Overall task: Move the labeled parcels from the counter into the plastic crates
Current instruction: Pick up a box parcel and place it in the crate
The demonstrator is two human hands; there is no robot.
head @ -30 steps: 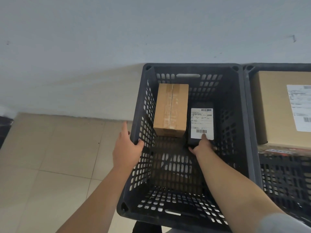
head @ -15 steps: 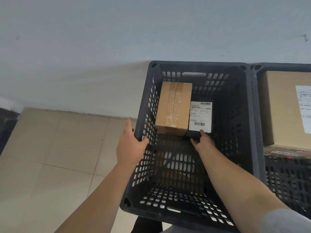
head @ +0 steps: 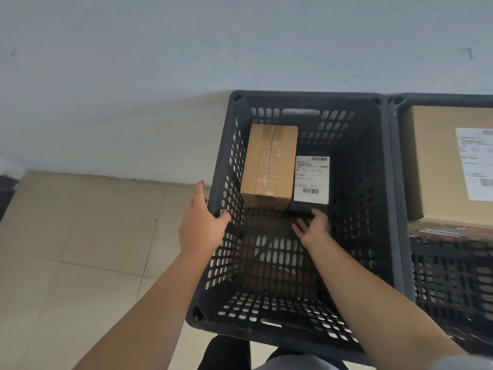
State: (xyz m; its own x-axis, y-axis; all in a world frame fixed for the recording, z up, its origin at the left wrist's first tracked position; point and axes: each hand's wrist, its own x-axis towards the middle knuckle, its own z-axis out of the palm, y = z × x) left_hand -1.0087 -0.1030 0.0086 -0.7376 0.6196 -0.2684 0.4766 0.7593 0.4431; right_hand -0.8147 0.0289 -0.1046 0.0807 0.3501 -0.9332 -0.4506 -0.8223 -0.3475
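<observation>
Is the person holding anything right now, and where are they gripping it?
The left hand grips the crate by its left rim. The right hand, inside the crate near the dark parcel, holds nothing.

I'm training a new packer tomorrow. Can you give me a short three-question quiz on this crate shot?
1. True or false: the left hand grips the crate's left wall.
2. Which lies beside the cardboard box: A) a dark parcel with a white label, B) a bottle?
3. Is the right hand holding that parcel?

Key: 1 true; 2 A; 3 no, it is open just in front of the parcel.
</observation>
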